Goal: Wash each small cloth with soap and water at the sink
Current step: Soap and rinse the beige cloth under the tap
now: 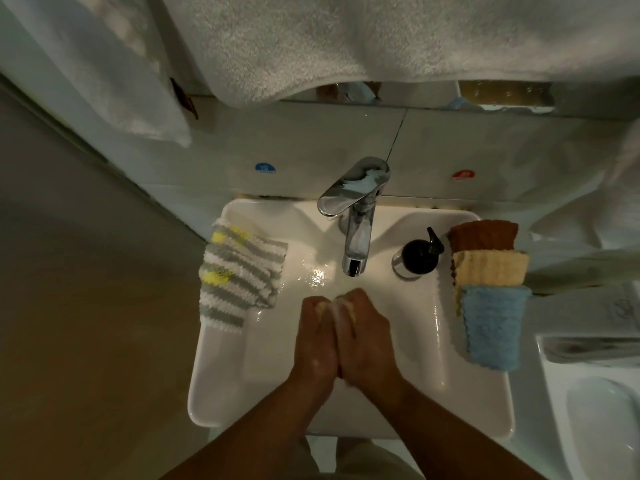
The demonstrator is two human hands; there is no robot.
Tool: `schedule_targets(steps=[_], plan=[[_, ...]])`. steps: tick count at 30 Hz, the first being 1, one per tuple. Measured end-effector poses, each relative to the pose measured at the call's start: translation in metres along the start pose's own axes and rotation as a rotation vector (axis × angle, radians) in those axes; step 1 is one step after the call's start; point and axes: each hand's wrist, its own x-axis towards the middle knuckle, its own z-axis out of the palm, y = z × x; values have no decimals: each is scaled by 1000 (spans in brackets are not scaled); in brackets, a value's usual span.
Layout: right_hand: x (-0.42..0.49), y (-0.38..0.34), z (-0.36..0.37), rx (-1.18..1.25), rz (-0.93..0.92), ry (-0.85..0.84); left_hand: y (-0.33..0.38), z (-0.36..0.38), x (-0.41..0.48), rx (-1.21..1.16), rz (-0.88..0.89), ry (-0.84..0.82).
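Both hands over the sink (221,375) basin, just in front of the tap (356,216) spout. Left hand (317,337) and right hand (365,341) pressed side by side, fingers curled round a small yellow cloth (350,311). Only bits of it show at the fingertips. White streak between the hands, can't tell if suds or water.

Striped cloths (239,271) piled on the left rim. On the right rim: brown cloth (483,235), cream cloth (490,268), blue cloth (493,327), overlapping in a row. Soap dispenser (417,254) stands between tap and that row. White towel (346,36) hangs above.
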Motion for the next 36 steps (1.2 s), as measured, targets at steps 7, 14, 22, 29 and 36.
schedule_targets(steps=[7,14,22,29,36], plan=[[-10,13,-1,24,170,-55,4,-8,10,212,112,-25],[25,8,-6,-40,106,43,3,2,-18,81,28,-79],[-20,-6,-2,40,20,-77,14,-7,16,129,14,45],[19,21,-8,-45,319,14,10,-1,-14,116,105,-113],[-5,-9,-4,19,76,35,16,-1,1,59,30,-32]])
